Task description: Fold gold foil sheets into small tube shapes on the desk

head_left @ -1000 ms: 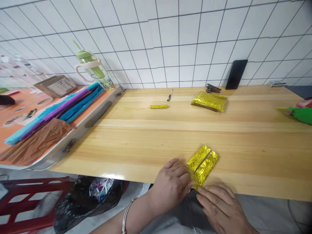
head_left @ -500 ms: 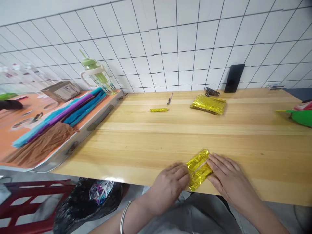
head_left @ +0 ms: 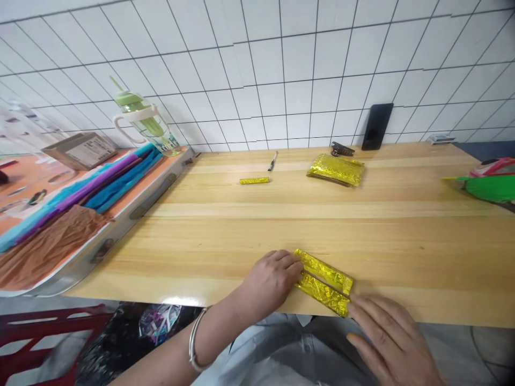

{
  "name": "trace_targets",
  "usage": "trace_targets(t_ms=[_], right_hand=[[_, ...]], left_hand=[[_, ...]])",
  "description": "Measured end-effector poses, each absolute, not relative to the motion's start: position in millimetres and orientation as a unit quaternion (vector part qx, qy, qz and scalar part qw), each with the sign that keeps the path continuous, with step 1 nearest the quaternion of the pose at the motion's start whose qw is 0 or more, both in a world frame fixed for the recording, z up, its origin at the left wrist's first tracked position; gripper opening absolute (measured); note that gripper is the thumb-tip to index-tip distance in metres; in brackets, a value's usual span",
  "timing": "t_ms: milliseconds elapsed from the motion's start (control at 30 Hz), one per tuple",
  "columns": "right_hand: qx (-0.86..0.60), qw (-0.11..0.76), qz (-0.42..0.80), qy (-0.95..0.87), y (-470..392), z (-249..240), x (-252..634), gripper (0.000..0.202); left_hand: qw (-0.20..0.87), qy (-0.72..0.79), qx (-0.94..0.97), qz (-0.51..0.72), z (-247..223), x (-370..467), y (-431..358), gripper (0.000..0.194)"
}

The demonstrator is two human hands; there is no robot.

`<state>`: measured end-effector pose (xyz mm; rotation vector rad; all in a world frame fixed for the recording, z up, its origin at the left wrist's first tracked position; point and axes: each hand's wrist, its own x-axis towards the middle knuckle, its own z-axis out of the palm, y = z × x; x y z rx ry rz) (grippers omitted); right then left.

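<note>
A folded sheet of shiny gold foil paper (head_left: 322,281) lies at the table's front edge, its two long sides turned in to a narrow seam along the middle. My left hand (head_left: 271,281) has its fingers curled on the sheet's left end and grips it there. At the lower right corner, my right hand (head_left: 388,335) is spread, fingers stretched out, with fingertips by the paper's edge. Farther back lie a thin rolled strip of gold foil (head_left: 254,181) and a stack of gold foil sheets (head_left: 337,170).
Behind the stack are a black clip (head_left: 341,149) and a phone (head_left: 377,127) leaning on the tiled wall. A pen (head_left: 273,161) lies near the strip. At left, a case (head_left: 132,209) holds crepe paper and a green-lidded bottle (head_left: 147,120). A green object (head_left: 491,189) sits at right.
The gold foil paper has turned clockwise, so its seam now slopes down to the right. My right hand has moved down and opened off the sheet. The view has shifted slightly.
</note>
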<state>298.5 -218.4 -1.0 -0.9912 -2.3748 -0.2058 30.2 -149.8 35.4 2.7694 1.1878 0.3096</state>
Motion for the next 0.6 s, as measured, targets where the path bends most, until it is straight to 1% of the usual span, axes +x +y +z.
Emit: trace_targets(t_ms=[100, 133, 200, 267, 367, 433, 500, 600], right_hand=[[-0.424, 0.231, -0.091, -0.871, -208, -9, 305, 0.059], [-0.431, 0.214, -0.091, -0.872, -205, -11, 305, 0.062], [-0.424, 0.202, -0.089, -0.878, -202, -14, 300, 0.058], [-0.404, 0.223, -0.085, -0.883, -203, -16, 290, 0.046], [-0.372, 0.28, -0.084, -0.881, -213, -21, 274, 0.032], [-0.339, 0.295, -0.085, -0.889, -220, -26, 267, 0.03], [-0.302, 0.29, -0.085, -0.904, -226, -30, 264, 0.03], [-0.281, 0.292, -0.084, -0.91, -227, -29, 265, 0.032]], left_hand=[[0.056, 0.388, 0.914, 0.106, 28, 24, -167, 0.047], [0.059, 0.383, 0.916, 0.103, 27, 21, -171, 0.056], [0.069, 0.372, 0.921, 0.092, 25, 15, -173, 0.064], [0.082, 0.36, 0.926, 0.084, 25, 11, -166, 0.062], [0.096, 0.339, 0.932, 0.086, 27, 6, -142, 0.05], [0.112, 0.304, 0.941, 0.095, 28, 6, -123, 0.043], [0.123, 0.271, 0.949, 0.102, 28, 7, -107, 0.038], [0.113, 0.24, 0.959, 0.105, 23, 9, -94, 0.039]])
